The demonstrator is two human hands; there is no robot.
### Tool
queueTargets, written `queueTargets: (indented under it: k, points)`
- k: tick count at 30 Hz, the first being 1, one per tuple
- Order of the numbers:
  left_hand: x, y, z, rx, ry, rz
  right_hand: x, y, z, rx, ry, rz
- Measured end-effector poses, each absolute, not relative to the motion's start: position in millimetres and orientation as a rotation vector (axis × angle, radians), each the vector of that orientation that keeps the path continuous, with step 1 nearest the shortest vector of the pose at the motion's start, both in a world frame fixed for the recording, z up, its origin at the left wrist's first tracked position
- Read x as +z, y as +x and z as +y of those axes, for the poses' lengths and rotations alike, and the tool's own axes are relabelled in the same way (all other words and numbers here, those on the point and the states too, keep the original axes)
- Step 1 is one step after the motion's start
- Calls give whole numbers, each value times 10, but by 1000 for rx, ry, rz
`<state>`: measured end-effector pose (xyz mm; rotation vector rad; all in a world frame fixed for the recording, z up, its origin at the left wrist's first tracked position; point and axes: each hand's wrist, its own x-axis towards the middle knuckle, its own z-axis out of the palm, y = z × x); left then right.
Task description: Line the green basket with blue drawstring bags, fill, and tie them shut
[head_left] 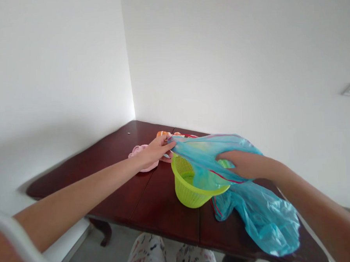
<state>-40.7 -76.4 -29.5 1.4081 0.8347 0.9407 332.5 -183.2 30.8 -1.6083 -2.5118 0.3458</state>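
Head: left hand (158, 148) pinched the red-trimmed translucent blue plastic bag (198, 148) over the round lime-green mesh basket (190, 196) on the dark-red wooden tabletop (159, 202); right hand (243, 165) touched film, grip unclear. Gentle, even tension probably suited it.

The blue bag (204, 151) partly hides the green basket (188, 191), the left hand (160, 149) a pink item (139, 149).

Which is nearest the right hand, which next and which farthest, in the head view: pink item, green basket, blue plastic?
1. Blue plastic: touching the right hand.
2. Green basket: left of that hand, lower in view.
3. Pink item: farther left, past the basket.
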Motion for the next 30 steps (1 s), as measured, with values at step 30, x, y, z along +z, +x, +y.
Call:
queueTargets:
  k: [30]
  points:
    - [40,-506,-1766,1326,1156,426,-193,2570,-2002,-20,-1814,-2118]
